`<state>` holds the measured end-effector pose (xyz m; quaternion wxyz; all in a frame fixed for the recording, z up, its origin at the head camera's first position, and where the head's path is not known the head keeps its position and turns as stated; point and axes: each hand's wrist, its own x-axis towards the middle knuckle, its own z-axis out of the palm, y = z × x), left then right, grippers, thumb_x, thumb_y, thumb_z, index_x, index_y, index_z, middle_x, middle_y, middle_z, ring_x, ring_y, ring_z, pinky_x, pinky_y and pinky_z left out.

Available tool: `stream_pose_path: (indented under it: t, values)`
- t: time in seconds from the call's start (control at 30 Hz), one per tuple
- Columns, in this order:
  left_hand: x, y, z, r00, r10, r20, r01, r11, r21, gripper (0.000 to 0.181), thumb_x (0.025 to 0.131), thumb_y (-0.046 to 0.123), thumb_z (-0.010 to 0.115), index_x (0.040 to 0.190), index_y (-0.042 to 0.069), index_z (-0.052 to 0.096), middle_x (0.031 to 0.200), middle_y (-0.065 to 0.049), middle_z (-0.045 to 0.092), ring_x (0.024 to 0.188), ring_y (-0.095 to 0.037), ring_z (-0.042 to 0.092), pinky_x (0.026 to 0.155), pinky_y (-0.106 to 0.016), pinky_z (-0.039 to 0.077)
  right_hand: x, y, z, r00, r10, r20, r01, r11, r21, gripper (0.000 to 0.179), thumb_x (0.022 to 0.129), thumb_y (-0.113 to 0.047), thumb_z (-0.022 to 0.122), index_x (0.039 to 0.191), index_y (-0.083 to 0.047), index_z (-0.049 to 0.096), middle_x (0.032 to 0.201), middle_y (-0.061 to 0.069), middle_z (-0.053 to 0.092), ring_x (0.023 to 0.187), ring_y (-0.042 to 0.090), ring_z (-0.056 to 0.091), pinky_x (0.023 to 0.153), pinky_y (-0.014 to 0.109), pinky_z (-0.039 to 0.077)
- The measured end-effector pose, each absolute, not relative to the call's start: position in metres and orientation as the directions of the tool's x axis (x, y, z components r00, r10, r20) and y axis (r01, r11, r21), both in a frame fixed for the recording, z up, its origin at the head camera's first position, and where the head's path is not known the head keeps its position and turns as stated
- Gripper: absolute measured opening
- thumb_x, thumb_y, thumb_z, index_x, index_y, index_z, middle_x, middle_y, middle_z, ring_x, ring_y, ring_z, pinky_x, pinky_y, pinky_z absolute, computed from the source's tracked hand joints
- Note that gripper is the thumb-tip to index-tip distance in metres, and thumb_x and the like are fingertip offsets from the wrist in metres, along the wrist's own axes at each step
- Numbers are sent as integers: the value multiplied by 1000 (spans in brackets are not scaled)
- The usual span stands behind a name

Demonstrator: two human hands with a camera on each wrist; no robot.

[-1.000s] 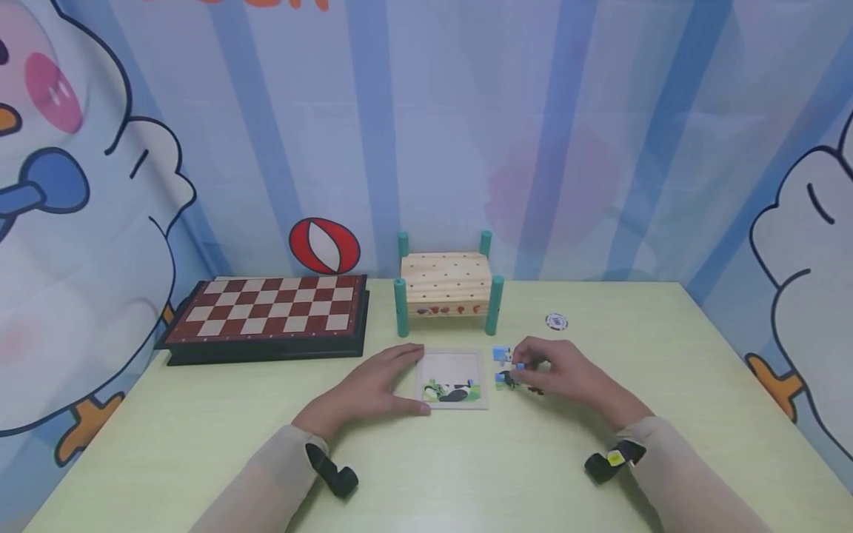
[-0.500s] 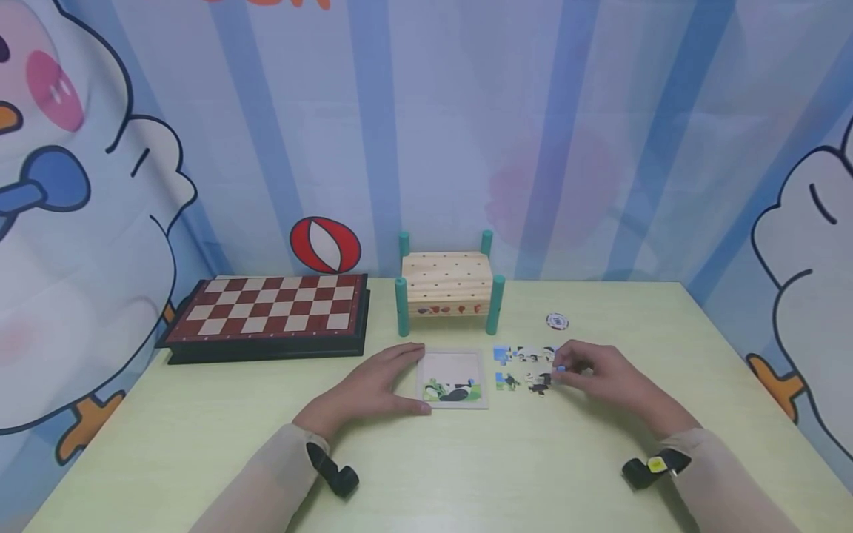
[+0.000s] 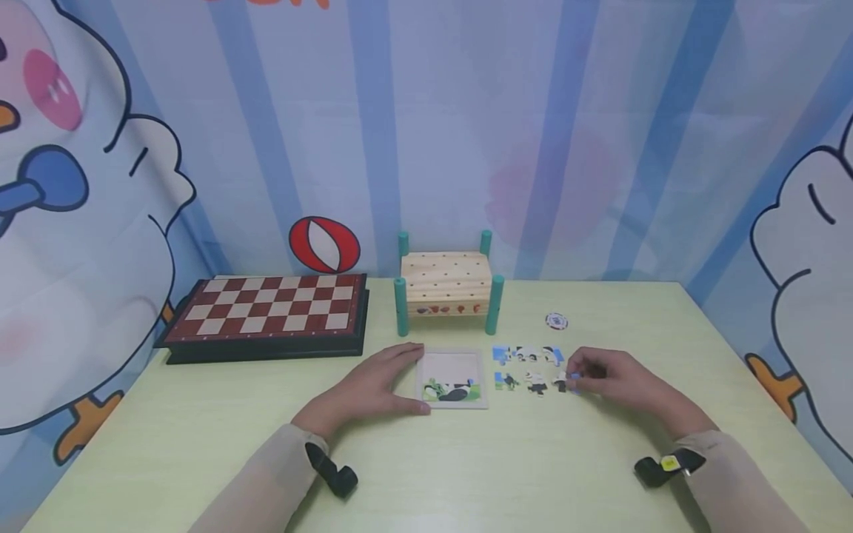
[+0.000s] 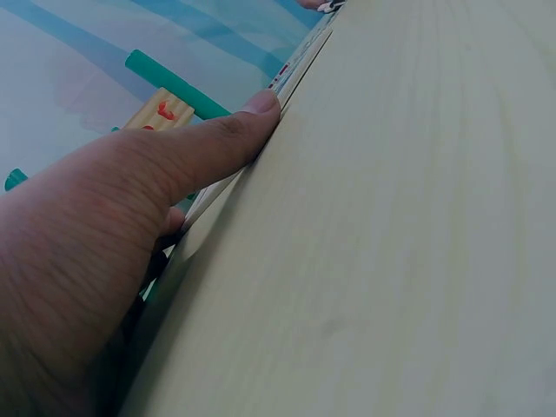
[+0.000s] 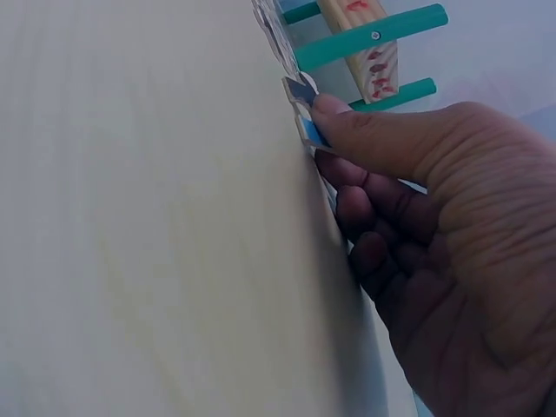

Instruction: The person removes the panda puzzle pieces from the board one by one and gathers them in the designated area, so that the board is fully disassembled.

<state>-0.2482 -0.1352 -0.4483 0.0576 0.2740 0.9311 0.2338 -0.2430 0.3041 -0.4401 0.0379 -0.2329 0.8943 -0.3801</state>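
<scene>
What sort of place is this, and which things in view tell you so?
Probably a play or activity corner, perhaps for children: jigsaw pieces lie beside a shallow frame on the table, a checkered game board sits at the left, and a cartoon-printed backdrop rises behind.

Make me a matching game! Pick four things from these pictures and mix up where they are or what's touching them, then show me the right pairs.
Things:
1. red-and-white checkered board
2. wooden stand with green posts
3. square pale puzzle frame
4. small puzzle piece with blue and black print

Places:
A. touched by the right hand
B. straight beyond the frame
C. touched by the left hand
D. nearest the left edge of the table

Right pairs: 1-D, 2-B, 3-C, 4-A
</scene>
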Motion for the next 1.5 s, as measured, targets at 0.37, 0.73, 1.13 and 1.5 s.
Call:
stream_pose_path:
  t: [0.37,0.73,1.13,1.5]
  values:
    - [-248,-136,-448,-841,541,29,489,735,469,105,75,78,67,158,21,36,162,6,32,149,-18,26,120,-45,26,-243,300,-440,-897,-434,85,-374,642,-670,8,92,-21,75,96,-23,67,87,-3,61,79,16,54,66,26,46]
    - [-247,-135,-447,-843,537,27,483,735,476,105,75,76,69,158,20,36,162,5,32,150,-18,26,121,-44,26,-242,300,-440,-898,-434,70,-360,635,-683,11,92,-24,75,99,-22,67,88,-1,61,79,17,54,65,26,47]
    - [-246,-134,-445,-841,540,27,483,728,487,104,76,75,69,157,20,36,162,4,33,149,-18,26,121,-44,26,-241,300,-440,-901,-429,72,-360,642,-677,10,92,-23,76,99,-21,69,88,-2,61,79,16,55,66,27,48]
    - [-247,-135,-447,-842,539,28,484,731,480,106,74,78,67,158,20,36,162,5,32,149,-18,26,120,-44,26,-241,300,-439,-899,-434,65,-359,642,-678,10,92,-25,75,100,-21,69,90,-2,62,78,16,55,66,27,48]
